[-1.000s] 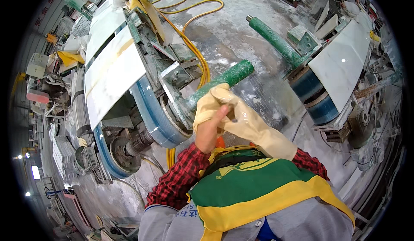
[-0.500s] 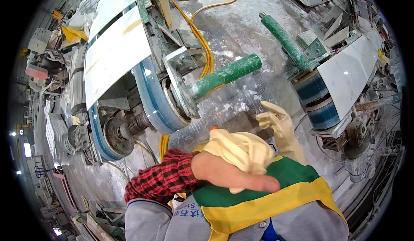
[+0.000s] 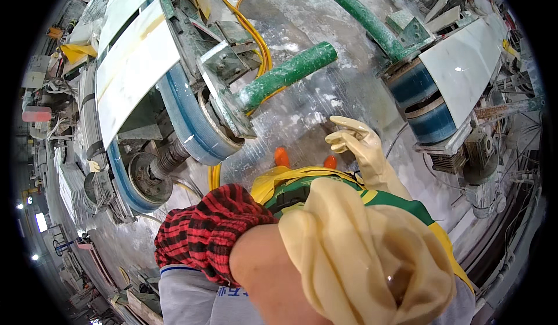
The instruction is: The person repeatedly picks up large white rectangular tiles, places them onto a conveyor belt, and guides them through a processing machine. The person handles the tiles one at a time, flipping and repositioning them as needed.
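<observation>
My bare left hand [image 3: 276, 270] is raised close to the camera, below a red-and-black plaid sleeve [image 3: 209, 223]. It holds a bunched, cream rubber glove [image 3: 354, 241], whose folds hide my fingers. My right hand [image 3: 360, 142] wears a matching cream rubber glove. It is held up beyond the apron with its fingers apart and slightly bent, gripping nothing. The green-and-yellow apron [image 3: 401, 202] covers my front, partly hidden by the loose glove.
On the left, a belt machine with blue belts [image 3: 192, 119] carries white slabs [image 3: 139, 63]; its green cylinder [image 3: 290, 75] juts toward the middle. Another belt machine [image 3: 427, 101] with a white slab stands right. Yellow hoses [image 3: 256, 37] run across the wet floor. Orange shoe tips [image 3: 282, 156] show below.
My left hand has come up nearer the camera with the loose glove, which now looks much larger. My right hand has shifted slightly up and left in view.
</observation>
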`<state>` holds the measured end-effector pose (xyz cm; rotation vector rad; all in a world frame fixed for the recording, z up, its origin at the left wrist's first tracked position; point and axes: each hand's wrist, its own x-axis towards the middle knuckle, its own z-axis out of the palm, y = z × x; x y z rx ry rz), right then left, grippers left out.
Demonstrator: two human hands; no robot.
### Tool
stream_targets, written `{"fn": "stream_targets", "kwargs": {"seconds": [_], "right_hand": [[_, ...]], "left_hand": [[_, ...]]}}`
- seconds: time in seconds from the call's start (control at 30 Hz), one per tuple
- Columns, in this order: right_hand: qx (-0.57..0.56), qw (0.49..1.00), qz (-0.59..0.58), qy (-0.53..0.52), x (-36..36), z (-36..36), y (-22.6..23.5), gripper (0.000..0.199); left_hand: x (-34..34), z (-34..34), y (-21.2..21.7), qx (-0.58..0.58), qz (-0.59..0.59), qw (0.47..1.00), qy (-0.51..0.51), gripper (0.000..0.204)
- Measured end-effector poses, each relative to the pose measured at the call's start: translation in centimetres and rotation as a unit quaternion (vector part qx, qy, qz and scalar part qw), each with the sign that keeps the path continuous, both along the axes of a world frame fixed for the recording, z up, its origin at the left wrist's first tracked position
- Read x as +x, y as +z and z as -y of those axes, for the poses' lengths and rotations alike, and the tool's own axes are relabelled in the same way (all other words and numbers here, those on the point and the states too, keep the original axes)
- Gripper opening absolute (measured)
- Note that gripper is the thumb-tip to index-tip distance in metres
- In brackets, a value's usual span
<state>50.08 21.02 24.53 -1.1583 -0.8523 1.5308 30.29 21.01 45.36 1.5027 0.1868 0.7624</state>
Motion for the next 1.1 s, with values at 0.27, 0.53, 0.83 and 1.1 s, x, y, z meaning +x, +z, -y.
{"fn": "stream_targets", "kwargs": {"seconds": [0.27,0.53,0.83,1.1], "right_hand": [[-0.006,1.0,-0.026,0.002,1.1,1.0,-1.8,0.045],[-0.021,0.999,-0.023,-0.012,1.2,1.1,-1.7,0.044],[-0.02,1.0,-0.011,-0.016,1.2,0.9,-1.3,0.045],[-0.026,0.999,-0.014,-0.038,1.8,0.8,-2.2,0.043]], "left_hand": [[1.4,0.6,0.0,0.005,0.037,0.999,-0.032,0.03],[2.2,0.0,-0.2,0.001,0.068,0.994,-0.083,0.032],[2.9,-1.0,-1.0,-0.008,0.081,0.99,-0.115,0.034],[3.8,-1.7,-1.1,-0.023,0.061,0.985,-0.157,0.037]]}}
